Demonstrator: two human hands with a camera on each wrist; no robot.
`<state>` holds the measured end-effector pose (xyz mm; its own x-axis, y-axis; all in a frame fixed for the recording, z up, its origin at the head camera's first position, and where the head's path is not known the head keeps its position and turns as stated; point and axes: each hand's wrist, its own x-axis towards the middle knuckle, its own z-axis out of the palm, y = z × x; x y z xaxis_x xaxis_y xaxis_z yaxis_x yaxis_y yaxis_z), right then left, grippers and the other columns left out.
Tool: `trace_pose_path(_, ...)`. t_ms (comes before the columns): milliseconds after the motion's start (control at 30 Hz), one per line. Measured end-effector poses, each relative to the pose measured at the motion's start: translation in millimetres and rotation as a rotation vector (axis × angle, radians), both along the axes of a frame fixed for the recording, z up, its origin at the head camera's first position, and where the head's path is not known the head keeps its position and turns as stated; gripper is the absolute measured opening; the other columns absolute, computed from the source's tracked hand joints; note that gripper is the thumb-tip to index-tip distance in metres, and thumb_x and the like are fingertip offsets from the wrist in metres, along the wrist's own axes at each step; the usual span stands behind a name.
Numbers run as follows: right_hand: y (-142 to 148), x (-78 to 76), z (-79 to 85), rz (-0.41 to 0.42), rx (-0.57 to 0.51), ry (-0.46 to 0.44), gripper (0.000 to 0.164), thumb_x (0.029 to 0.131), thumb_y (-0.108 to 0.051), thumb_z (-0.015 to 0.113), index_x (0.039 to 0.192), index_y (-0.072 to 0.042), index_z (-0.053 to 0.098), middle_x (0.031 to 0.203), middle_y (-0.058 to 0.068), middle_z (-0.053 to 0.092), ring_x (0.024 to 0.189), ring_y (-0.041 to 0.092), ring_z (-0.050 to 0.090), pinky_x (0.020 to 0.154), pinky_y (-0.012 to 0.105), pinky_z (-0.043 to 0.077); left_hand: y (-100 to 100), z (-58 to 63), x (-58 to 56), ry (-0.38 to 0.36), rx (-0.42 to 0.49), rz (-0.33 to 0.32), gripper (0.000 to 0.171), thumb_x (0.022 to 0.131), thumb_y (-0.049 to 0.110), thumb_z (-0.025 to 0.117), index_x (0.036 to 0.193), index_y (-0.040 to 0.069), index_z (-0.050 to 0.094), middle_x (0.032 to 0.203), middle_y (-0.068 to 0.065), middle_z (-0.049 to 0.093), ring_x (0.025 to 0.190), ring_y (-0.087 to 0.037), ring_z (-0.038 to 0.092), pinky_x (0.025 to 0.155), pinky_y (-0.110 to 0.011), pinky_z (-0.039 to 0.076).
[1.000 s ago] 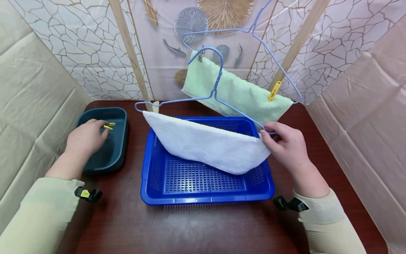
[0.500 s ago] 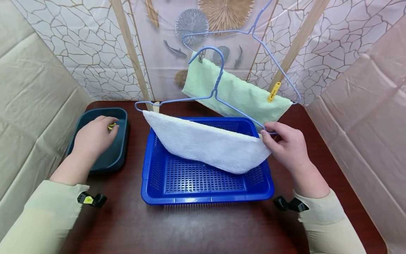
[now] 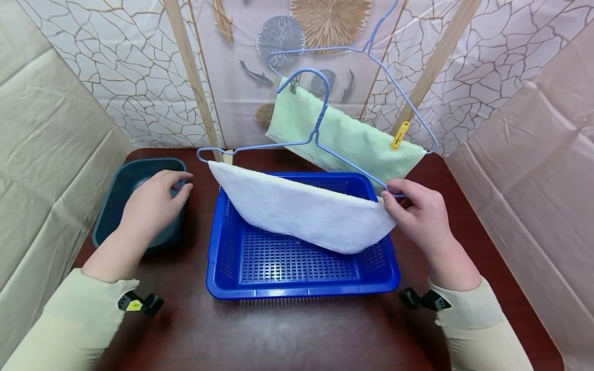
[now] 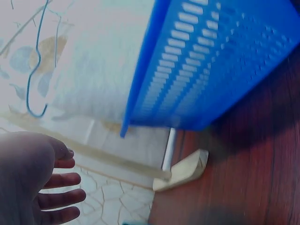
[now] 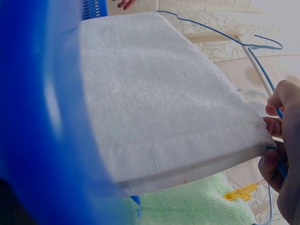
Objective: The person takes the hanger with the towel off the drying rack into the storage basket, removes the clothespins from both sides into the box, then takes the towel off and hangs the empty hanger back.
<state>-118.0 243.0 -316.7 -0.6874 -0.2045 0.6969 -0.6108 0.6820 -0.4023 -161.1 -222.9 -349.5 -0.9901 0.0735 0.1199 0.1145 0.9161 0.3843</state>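
R hand [image 3: 419, 208] gripping hanger [image 3: 317, 129]; white towel [image 3: 301, 208] running L–R. L hand [image 3: 155, 201] hovering nearer towel's L end, fingers' hold unclear.

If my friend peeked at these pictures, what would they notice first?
Probably the white towel, hanging from a blue hanger over the bright blue basket in the middle, with the right hand holding the hanger's end. Next might be the pale green towel behind it, with a yellow clip near its right end.

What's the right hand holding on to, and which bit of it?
The right hand grips the front blue hanger by its right end, next to the white towel's corner.
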Motion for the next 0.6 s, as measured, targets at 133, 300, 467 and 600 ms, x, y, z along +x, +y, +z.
trace_pose_path(133,1.3,0.1,-0.4,0.001,0.002,0.000,0.015,0.074,0.002,0.069,0.088,-0.004,0.069,0.075,0.004,0.064,0.064,-0.005,0.050,0.060,0.007,0.043,10.8,5.4,4.4,-0.010,0.046,0.011,0.048,0.094,0.049,0.041,0.128,0.018,0.054,0.129,-0.012,0.051,0.104,-0.030,0.053,0.081,-0.054,0.046)
trace_pose_path(300,3.2,0.0,-0.6,0.002,0.016,0.007,0.012,0.075,0.000,0.068,0.087,-0.003,0.068,0.074,0.004,0.063,0.064,-0.006,0.050,0.059,0.009,0.044,22.3,9.2,8.3,0.001,0.116,0.014,0.047,0.093,0.048,0.043,0.129,0.020,0.052,0.124,-0.011,0.053,0.099,-0.029,0.053,0.077,-0.052,0.049)
trace_pose_path(467,3.0,0.7,1.0,0.005,0.008,0.010,0.012,0.075,0.001,0.067,0.086,-0.003,0.068,0.074,0.003,0.063,0.064,-0.006,0.049,0.059,0.009,0.043,31.9,11.0,9.9,0.006,0.194,0.012,0.050,0.092,0.051,0.043,0.131,0.022,0.051,0.121,-0.009,0.055,0.097,-0.028,0.054,0.079,-0.052,0.049)
trace_pose_path(600,2.9,1.2,1.3,0.011,-0.003,0.012,0.012,0.075,0.002,0.066,0.086,-0.002,0.068,0.073,0.004,0.063,0.063,-0.005,0.049,0.059,0.008,0.043,37.3,11.6,10.2,0.011,0.245,0.016,0.052,0.091,0.054,0.043,0.132,0.023,0.050,0.117,-0.007,0.057,0.096,-0.026,0.056,0.079,-0.051,0.050)
